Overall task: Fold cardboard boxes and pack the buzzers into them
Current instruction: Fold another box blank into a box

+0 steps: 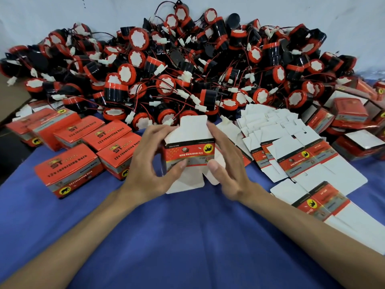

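Observation:
A half-formed red and white cardboard box (188,152) stands between my hands over the blue cloth, its white flaps open at top and bottom. My left hand (150,161) grips its left side, thumb on the front panel. My right hand (226,163) grips its right side, thumb pressed on the front near the lower flap. Behind it lies a big heap of black and red buzzers (179,69) with red wires and white plugs.
Several closed red boxes (68,172) sit in rows at the left. Flat unfolded box blanks (295,155) fan out at the right, with more red boxes (350,113) at the far right. The blue cloth (187,236) covers the table.

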